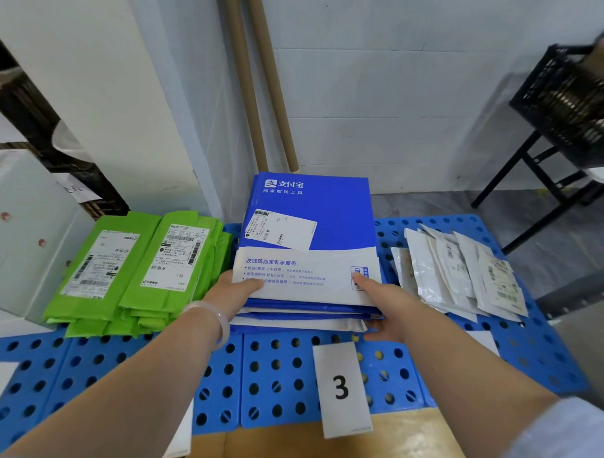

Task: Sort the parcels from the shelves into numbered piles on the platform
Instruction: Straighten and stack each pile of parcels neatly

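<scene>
Pinching the near left corner of the top blue-and-white parcel [311, 229], the left hand [233, 291] has its thumb flat on the white band while its fingers are tucked out of sight beneath. A pale bracelet [212, 319] sits on that wrist. The right hand [385, 309] grips the near right corner: its thumb presses down on the white band beside a small printed square, and its fingers curl under the near edge of the pile of blue parcels [301, 314] below. How many parcels those fingers take in cannot be told.

This parcel lies on top of that pile, at the middle of the blue perforated platform [278, 382], with a white shipping label stuck on its blue half. Directly in front of the pile, a paper slip printed "3" [341, 387] lies on the platform. To the left, just beside the blue pile, is a stack of green parcels [138, 267] with white labels. To the right, a loose heap of white and silvery parcels [463, 275] fans across the platform. Two cardboard tubes [261, 83] lean against the wall behind. At far right, a black crate [565, 97] rests on a dark stand.
</scene>
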`<state>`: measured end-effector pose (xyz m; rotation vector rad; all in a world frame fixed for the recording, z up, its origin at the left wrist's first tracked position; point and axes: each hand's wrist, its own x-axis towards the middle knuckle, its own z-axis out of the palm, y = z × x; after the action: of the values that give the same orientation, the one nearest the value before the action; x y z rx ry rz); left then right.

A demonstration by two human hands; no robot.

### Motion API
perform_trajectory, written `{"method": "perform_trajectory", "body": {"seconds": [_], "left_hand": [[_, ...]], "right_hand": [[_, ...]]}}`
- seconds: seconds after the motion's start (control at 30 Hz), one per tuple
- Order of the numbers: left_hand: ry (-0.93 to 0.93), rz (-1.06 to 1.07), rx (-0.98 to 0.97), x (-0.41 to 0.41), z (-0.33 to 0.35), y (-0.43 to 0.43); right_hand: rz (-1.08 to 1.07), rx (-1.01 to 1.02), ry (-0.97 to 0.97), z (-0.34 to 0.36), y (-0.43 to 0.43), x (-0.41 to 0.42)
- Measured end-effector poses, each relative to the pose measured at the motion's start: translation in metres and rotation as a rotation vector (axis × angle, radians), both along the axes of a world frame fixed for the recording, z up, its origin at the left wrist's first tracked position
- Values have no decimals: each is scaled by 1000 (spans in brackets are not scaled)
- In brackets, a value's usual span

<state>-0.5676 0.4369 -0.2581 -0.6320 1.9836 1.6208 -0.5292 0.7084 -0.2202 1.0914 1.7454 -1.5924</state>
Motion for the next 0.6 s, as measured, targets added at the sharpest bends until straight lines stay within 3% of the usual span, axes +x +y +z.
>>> {"method": "perform_trajectory", "body": {"seconds": [0.23, 0.6], "left_hand": [[13, -8, -9, 9, 4, 0], [68, -5, -127, 18, 3, 5]], "right_hand": [[-55, -108, 33, -9, 1, 3], [-93, -16, 102, -16, -2, 8]]}}
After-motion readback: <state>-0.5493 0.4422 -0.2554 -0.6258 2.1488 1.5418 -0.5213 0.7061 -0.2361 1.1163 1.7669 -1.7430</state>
